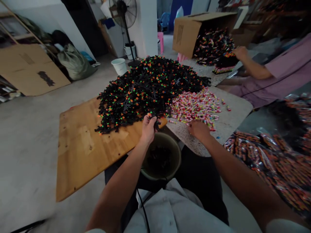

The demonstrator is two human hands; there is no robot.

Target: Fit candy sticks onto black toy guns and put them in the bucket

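A big heap of black plastic pieces point(148, 87) with orange and green tips lies on a wooden board point(80, 149). My left hand point(148, 128) is closed on a few black pieces at the heap's near edge. Beside the heap, a smaller pile of pink wrapped candies point(194, 105) is spread on a speckled tabletop point(230, 110). My right hand point(199, 130) rests at the near edge of the candy pile, fingers curled down onto it; what it holds is hidden. A dark round bucket point(161, 157) sits between my arms, below the board's edge.
A person in a purple top point(274, 71) works at the far right, with a hand at a tipped cardboard box point(191, 30) spilling more pieces. Bags of packed items point(269, 161) lie at the right. A fan, white buckets and flat cardboard stand on the floor behind.
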